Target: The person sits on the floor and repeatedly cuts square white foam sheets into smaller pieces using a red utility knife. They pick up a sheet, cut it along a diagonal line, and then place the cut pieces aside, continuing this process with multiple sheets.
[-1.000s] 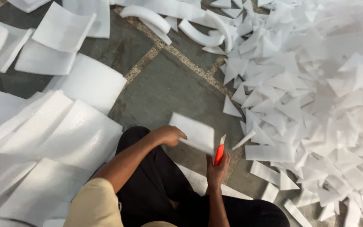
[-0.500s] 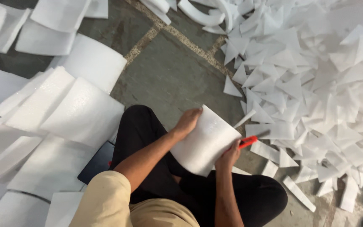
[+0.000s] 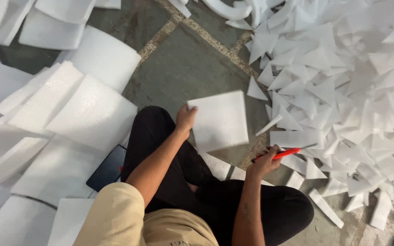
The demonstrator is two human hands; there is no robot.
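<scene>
Over our crossed legs, just above the grey stone floor [image 3: 192,68], we hold a square white foam sheet [image 3: 220,119] by its left edge, our left hand [image 3: 185,117] pinched shut on that edge with the thumb on top. We see the sheet as thin, plain and unmarked, slightly blurred, tilted a little so its lower edge hangs over our knee. Our right hand [image 3: 264,161], well apart from the left, is closed around a red-handled cutter [image 3: 282,154] that points right toward the scraps; we cannot tell whether its blade is out. On our right we see a big heap of white foam triangles and strips [image 3: 343,91] spread across the floor, some pieces lying just beside the cutter. On our left we see large white foam sheets [image 3: 69,109] stacked and overlapping, their surfaces faintly speckled. Between that stack and our left thigh we see a flat dark rectangular object [image 3: 108,168], half tucked under the foam. We find no label or print on any of the foam. Two more foam pieces [image 3: 222,168] lie under our knees.
</scene>
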